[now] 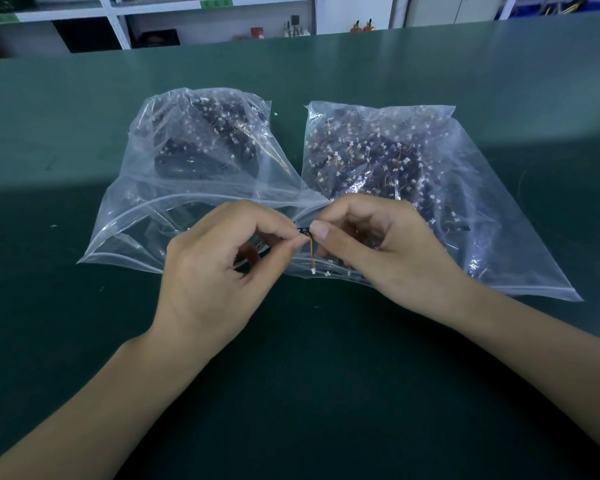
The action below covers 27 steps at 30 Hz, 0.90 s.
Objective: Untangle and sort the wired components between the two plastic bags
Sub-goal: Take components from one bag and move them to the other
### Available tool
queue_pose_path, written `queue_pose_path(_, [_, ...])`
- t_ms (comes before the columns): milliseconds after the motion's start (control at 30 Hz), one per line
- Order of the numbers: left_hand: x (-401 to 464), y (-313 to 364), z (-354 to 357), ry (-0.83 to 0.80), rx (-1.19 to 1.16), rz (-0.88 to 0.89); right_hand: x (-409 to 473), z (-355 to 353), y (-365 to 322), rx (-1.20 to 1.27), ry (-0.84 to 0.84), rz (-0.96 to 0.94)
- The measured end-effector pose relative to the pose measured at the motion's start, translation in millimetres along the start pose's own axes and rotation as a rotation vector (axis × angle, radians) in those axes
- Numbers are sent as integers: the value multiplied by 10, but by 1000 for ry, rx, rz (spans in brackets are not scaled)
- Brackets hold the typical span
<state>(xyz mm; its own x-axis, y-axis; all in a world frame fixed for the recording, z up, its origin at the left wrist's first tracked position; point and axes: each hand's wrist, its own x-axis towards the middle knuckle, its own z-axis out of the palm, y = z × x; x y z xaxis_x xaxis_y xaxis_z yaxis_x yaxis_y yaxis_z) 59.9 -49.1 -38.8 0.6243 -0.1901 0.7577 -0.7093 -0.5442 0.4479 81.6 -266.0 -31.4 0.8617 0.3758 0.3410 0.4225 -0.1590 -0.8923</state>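
Two clear bags [201, 188] (side by side), wired component [309, 244] pinched

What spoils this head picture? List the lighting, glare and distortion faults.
Head view: a bright band crosses the green table while the near part lies in shadow; glare streaks the left bag and right bag; wide-angle bending curves the far table edge; the shelves look soft; both hands stay sharp.

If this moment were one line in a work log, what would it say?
step: untangling | left hand: pinches wired part | right hand: pinches same part | left bag, right bag: flat on table
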Motion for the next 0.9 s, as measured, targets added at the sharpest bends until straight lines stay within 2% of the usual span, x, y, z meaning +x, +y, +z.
queue_pose_path(133, [-5, -7, 9, -34, -13, -139, -4, -2, 28, -60, 12, -24])
queue_pose_path(267, [6, -18, 5, -74, 43, -129, -6, -10, 53, -109, 16, -48])
queue_pose_path(633, [20, 40, -7, -95, -37, -177, 3, -13, 69, -171, -8, -80])
queue_pose_path(900, [16, 29, -10, -124, -35, -141, -3, -22, 55, -164, -26, -76])
